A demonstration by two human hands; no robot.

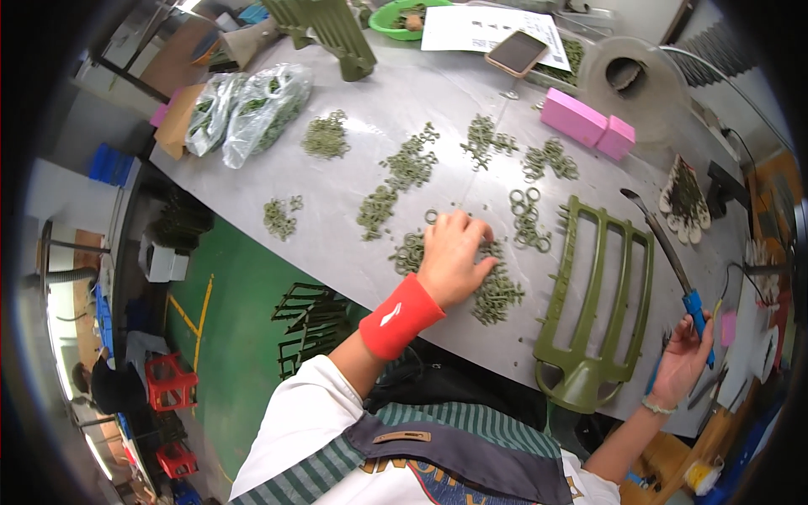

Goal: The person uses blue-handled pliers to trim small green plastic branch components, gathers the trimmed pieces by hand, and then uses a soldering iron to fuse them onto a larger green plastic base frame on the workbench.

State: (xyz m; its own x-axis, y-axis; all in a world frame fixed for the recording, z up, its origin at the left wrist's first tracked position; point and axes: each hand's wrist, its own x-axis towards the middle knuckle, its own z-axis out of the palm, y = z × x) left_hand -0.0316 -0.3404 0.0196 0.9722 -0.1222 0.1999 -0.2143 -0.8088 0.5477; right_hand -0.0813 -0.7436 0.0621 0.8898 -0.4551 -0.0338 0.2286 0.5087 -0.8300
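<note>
Reaching into the rings (497, 290), your left hand (454, 257) lies palm down on the pile in the middle of the bench (353, 252), fingers curled loosely into the heap; whether a ring is pinched yet, I cannot tell, the fingertips are buried. A red wristband (400, 316) sits on that wrist. Your right hand (683, 358) is out at the near right edge, closed around the blue handle of a long tool (669, 257), its metal tip pointing away over the bench. Between the hands lies the green frame (598, 303), flat, its round end toward you, small pegs along its bars.

More rings sit in little heaps further back, and a few loose single ones (528, 219) lie just beyond your fingers. Two bags (252, 105) of them rest at the far left, pink blocks (585, 122) at the far right, a phone (515, 52) on a sheet of paper behind.

My read: pick one ring cleanly, not a clump. Spread the heap with your fingertips, and take from its thin edge. Keep the tool's tip raised and away from the frame while you sort, so nothing gets knocked.
</note>
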